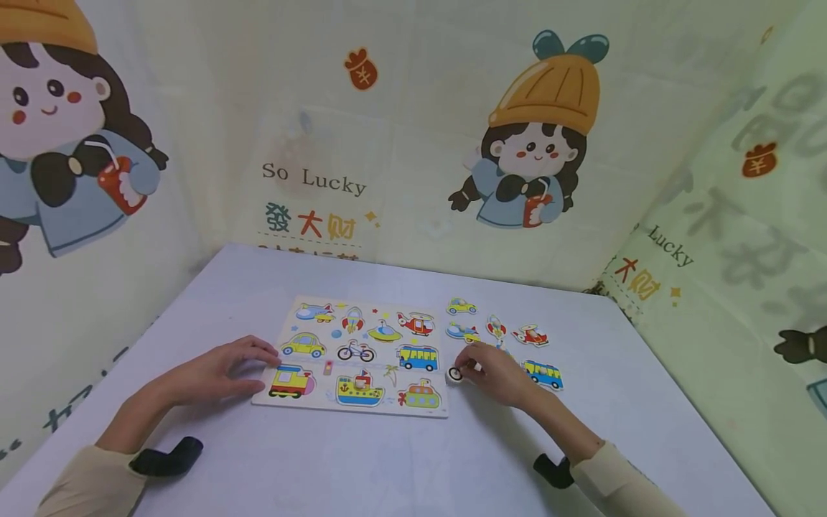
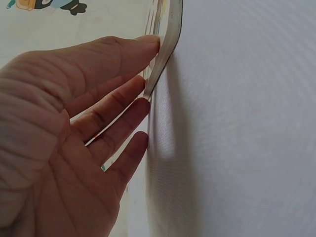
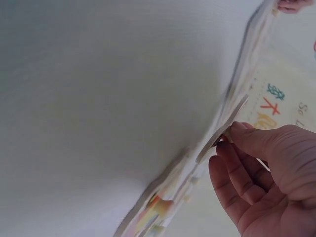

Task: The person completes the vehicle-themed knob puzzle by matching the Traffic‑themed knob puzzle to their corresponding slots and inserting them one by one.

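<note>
Off pale rectangular printed board (image 1: 385, 353), three o'clock — right hand (image 1: 496, 373) pinches flat black-wheeled piece (image 1: 455, 374), probably for placing; left hand (image 1: 220, 373) unclenched — alignment needed next.

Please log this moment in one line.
left hand: touching puzzle board | right hand: pinching puzzle piece | bus piece: on table

A cartoon-printed backdrop (image 1: 413, 143) rises behind the table (image 1: 323, 467).

The right hand (image 3: 279, 182) pinched a thin piece (image 3: 211, 146) between thumb and fingers, seen edge-on. At lower left lay a blurred colourful piece (image 3: 157, 210) on the pale table (image 3: 98, 98), and printed characters (image 3: 269, 105) stood on the wall (image 3: 301, 74).
</note>
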Tool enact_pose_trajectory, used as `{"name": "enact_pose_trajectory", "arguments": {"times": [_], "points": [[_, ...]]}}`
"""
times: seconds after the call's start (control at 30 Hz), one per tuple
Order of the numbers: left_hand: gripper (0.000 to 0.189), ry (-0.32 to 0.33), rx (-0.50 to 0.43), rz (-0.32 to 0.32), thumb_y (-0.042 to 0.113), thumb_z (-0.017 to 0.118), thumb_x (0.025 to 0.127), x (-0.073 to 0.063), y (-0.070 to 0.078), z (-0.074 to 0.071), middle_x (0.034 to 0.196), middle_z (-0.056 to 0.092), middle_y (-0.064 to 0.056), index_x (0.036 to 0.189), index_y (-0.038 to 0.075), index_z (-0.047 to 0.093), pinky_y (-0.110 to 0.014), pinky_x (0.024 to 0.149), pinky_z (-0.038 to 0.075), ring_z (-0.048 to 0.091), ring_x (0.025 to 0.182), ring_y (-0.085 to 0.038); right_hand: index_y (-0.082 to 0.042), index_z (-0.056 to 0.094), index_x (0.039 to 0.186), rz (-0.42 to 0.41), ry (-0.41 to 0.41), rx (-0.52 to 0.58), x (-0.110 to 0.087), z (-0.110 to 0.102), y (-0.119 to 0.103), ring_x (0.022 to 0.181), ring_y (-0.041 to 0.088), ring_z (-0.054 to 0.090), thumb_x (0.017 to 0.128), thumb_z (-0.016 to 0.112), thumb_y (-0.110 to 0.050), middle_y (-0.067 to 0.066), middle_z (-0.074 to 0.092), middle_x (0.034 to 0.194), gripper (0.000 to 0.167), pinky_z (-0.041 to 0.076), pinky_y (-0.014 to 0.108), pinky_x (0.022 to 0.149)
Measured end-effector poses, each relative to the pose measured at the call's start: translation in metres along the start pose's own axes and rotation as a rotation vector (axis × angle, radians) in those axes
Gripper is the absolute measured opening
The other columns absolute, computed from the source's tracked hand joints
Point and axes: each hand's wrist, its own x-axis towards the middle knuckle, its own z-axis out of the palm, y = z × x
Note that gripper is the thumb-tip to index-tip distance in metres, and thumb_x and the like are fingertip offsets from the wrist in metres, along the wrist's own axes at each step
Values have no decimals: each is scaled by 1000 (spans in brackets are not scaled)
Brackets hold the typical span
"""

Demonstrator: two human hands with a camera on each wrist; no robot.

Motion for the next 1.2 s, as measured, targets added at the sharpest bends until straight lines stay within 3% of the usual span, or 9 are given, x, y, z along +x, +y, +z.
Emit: {"name": "enact_pose_trajectory", "arguments": {"times": [0.47,0.7,1.2], "points": [[36,-6,-6,8,24,82,87,-1,2,1,132,58,-9,122,18,72,-68,106,41,49,129,-43,-13,72,105,-69,84,154,2,-1,-3,91,12,62,93,74,-6,-7,69,100,14,56,24,78],[37,-4,-5,15,23,82,87,-1,2,0,132,58,-9,122,18,72,-68,106,42,49,129,-43,-14,72,106,-65,98,235,9,3,-8,89,12,63,95,73,-11,-7,69,99,12,58,25,79],[38,-8,10,3,23,82,86,-2,3,1,133,58,-9,122,18,72,-67,105,43,50,129,-42,-14,70,103,-79,69,323,33,14,-36,89,13,63,95,73,-12,-5,70,97,8,58,27,78]]}}
